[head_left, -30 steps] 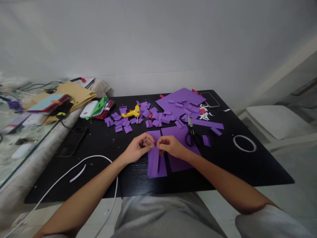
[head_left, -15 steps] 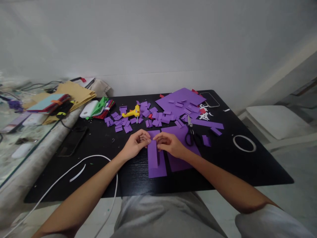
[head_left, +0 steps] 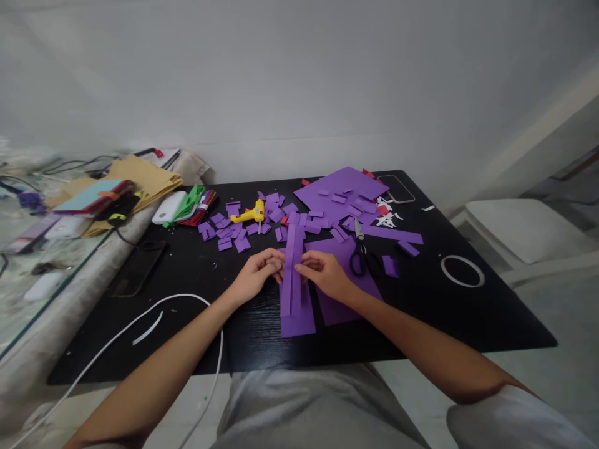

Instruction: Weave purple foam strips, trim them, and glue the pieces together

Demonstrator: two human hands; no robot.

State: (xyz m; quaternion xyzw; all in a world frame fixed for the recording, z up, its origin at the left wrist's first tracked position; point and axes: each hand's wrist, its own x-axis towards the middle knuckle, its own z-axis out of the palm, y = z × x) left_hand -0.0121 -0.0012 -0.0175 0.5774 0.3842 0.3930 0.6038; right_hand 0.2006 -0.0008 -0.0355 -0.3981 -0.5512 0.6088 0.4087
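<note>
A long purple paper strip (head_left: 292, 271) stands raised between my hands, with creases running along its length. My right hand (head_left: 327, 275) pinches its right edge, thumb on the near face. At its left edge, my left hand (head_left: 259, 273) has its fingers curled against the strip, the tips partly hidden behind it. Beneath lies a flat purple paper piece (head_left: 302, 327). A larger purple sheet (head_left: 346, 308) lies to the right, partly under my right hand. Black-handled scissors (head_left: 359, 252) rest at that sheet's upper right.
Small folded purple pieces (head_left: 241, 243) lie scattered across the back of the black table (head_left: 421, 312), around a yellow glue gun (head_left: 250, 214). A tape-like ring (head_left: 462, 270) is at right. A white cable (head_left: 154, 304) and a phone (head_left: 139, 269) lie at left.
The strip has opened out from its fold and now reaches farther toward the back of the table. My hands have moved slightly apart, to its two side edges.
</note>
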